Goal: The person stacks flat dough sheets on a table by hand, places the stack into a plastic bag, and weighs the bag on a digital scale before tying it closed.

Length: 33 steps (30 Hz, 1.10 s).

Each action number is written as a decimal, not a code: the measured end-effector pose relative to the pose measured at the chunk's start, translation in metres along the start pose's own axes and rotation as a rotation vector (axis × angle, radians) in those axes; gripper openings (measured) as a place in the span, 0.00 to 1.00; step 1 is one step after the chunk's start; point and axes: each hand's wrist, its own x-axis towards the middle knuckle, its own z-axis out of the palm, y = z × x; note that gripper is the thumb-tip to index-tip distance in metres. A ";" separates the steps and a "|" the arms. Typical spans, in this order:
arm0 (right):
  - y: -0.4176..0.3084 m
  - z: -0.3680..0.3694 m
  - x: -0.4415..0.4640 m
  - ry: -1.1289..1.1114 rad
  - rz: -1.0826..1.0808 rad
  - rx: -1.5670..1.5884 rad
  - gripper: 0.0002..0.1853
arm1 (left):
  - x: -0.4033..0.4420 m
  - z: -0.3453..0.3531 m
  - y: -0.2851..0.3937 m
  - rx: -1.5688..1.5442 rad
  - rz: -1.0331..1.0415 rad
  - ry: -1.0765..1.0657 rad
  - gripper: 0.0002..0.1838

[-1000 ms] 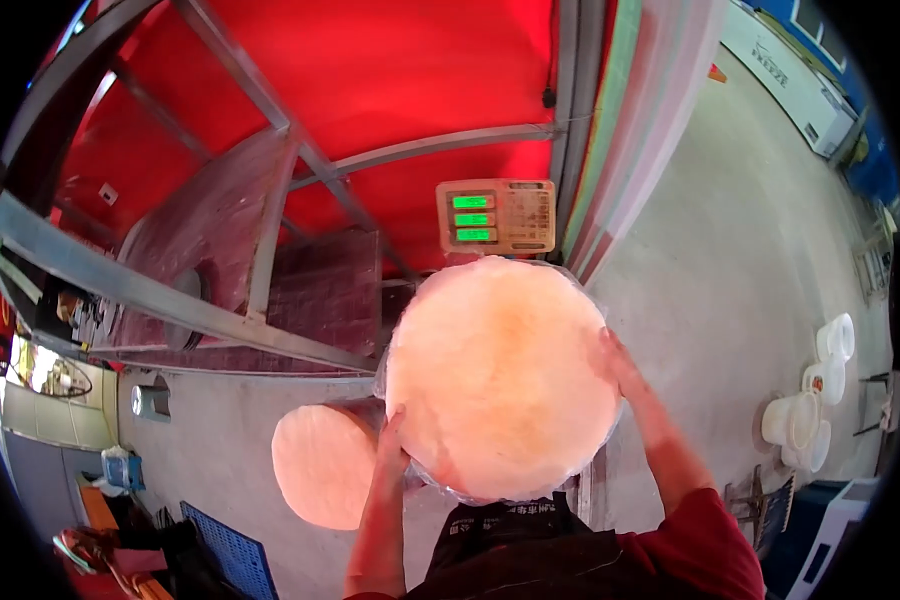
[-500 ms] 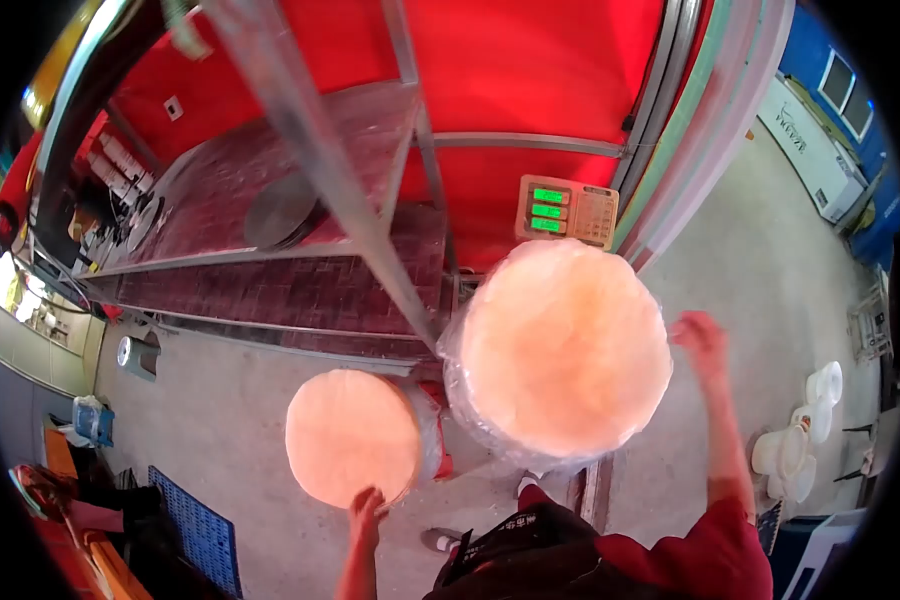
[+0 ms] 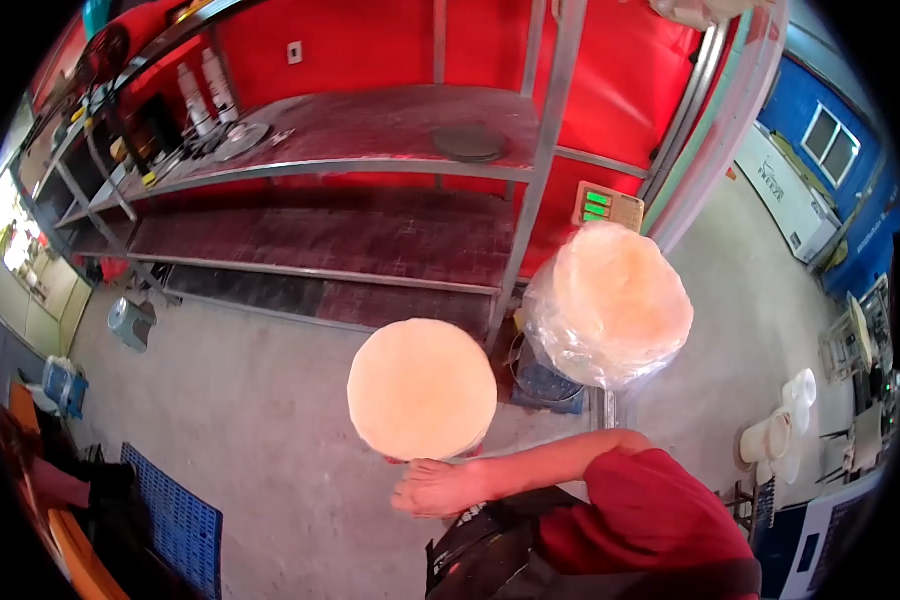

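A round, pale, flat-topped stack (image 3: pixel 422 390), like thin flatbreads, stands low in front of me, with a bit of red showing beneath it. My right hand (image 3: pixel 438 488) is at its near edge, the arm reaching across my body from the right. Its fingers look curled in, and what they hold, if anything, is hidden. A taller stack (image 3: pixel 620 290) of the same kind, wrapped in clear plastic (image 3: pixel 580 345), is to the right. Behind that stack is a scale display (image 3: pixel 608 207) with green digits. My left hand is out of view.
A metal-framed shelf (image 3: pixel 340 270) fills the back left, carrying dark round plates (image 3: pixel 468 142) and bottles (image 3: pixel 218 85). A grey stool (image 3: pixel 131 323) and blue plastic pallet (image 3: pixel 175 525) are on the left. At right are white buckets (image 3: pixel 766 438) and a white chest freezer (image 3: pixel 785 192).
My right hand has swung from beside the wrapped stack across to the low stack. My left hand, at the low stack before, has left view. The camera view has turned and shifted.
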 end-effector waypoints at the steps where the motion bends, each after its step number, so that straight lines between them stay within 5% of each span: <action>1: -0.006 0.004 0.019 0.002 -0.027 -0.028 0.09 | 0.001 -0.011 -0.003 -0.051 -0.018 0.032 0.23; 4: -0.019 0.006 0.072 0.021 -0.191 0.156 0.09 | -0.001 -0.045 -0.020 -0.244 -0.033 0.143 0.21; 8: -0.029 0.000 0.145 -0.470 -0.077 0.164 0.13 | -0.019 -0.065 -0.018 -0.489 0.027 0.193 0.20; 12: -0.012 0.047 0.230 -0.512 -0.151 0.127 0.15 | 0.006 -0.121 -0.027 -0.410 0.134 0.376 0.22; 19: -0.022 0.054 0.450 -0.445 -0.184 -0.129 0.15 | 0.078 -0.242 0.014 -0.594 -0.001 0.582 0.20; 25: -0.100 0.072 0.634 -0.516 -0.513 -0.152 0.16 | 0.087 -0.321 0.076 -0.488 0.118 0.643 0.21; 31: -0.209 0.141 0.783 -0.689 -0.873 -0.099 0.16 | 0.120 -0.390 0.044 -0.771 0.117 0.750 0.26; 32: -0.227 0.148 0.805 -0.744 -0.876 -0.124 0.15 | 0.127 -0.413 0.050 -0.635 0.172 0.913 0.14; 33: -0.239 0.156 0.826 -0.743 -0.891 -0.111 0.16 | 0.124 -0.449 0.071 -0.739 0.233 0.898 0.14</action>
